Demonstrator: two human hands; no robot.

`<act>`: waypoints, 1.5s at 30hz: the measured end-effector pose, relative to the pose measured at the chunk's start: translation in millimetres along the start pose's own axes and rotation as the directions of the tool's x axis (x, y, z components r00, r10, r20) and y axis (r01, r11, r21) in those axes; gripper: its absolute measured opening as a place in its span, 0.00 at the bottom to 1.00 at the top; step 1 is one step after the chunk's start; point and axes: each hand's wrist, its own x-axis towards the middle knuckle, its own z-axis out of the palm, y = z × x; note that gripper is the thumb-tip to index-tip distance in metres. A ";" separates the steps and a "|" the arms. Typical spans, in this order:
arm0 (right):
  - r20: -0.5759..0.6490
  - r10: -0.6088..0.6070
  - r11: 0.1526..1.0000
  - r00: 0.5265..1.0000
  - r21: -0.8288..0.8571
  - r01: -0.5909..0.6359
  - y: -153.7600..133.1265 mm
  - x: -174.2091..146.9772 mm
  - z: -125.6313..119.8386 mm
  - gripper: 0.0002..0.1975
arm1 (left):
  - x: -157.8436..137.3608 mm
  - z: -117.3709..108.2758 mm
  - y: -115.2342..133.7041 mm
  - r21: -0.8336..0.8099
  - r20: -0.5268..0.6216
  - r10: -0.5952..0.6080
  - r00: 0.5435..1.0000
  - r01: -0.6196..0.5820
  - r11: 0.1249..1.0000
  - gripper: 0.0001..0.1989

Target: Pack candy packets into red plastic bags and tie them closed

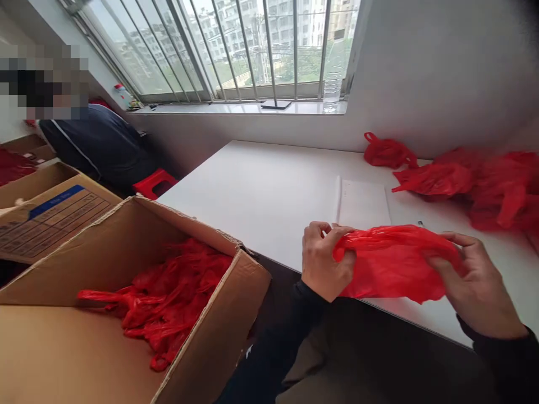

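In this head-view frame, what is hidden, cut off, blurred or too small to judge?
- Red plastic bag: its ends are covered by the left hand and right hand.
- Pile of red bags: cut off by the right edge.
- Cardboard box: bottom edge cuts it; walls hide its depth.
- Label on second box: print too small.
- Co-worker: face blurred.

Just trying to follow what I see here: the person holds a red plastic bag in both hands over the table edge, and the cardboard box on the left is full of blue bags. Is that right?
Not quite. The bags in the cardboard box are red, not blue, as the head view shows. The rest holds: the left hand and right hand both hold a red plastic bag over the table edge.
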 end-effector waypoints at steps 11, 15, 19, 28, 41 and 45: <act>-0.084 0.068 0.979 0.994 0.198 -0.050 -26.0 21.4 -3.7 0.14 | 27.5 -19.6 10.2 -0.202 0.012 -0.172 0.985 0.170 0.965 0.07; -0.279 -0.140 0.977 0.950 0.115 0.177 -42.9 10.9 -1.5 0.16 | 26.5 -23.0 22.1 -0.166 0.017 -0.172 0.985 0.173 0.971 0.08; -0.221 -0.542 0.841 0.811 -0.145 0.522 -71.9 2.2 5.3 0.19 | 32.2 -27.2 32.1 -0.147 0.081 -0.169 0.982 0.179 0.973 0.10; 0.489 -0.569 0.549 0.661 -0.373 0.748 -70.8 13.9 23.2 0.12 | 19.0 -38.9 35.1 -0.247 0.184 -0.269 0.945 0.309 0.918 0.11; 0.483 -0.618 0.468 0.621 -0.408 0.784 -77.6 10.7 19.6 0.12 | 8.3 -44.7 29.4 -0.493 0.376 -0.318 0.871 0.478 0.727 0.10; 0.552 -0.568 0.471 0.611 -0.390 0.791 -71.2 15.6 22.8 0.11 | 7.8 -41.5 26.8 -0.565 0.302 -0.363 0.882 0.472 0.677 0.08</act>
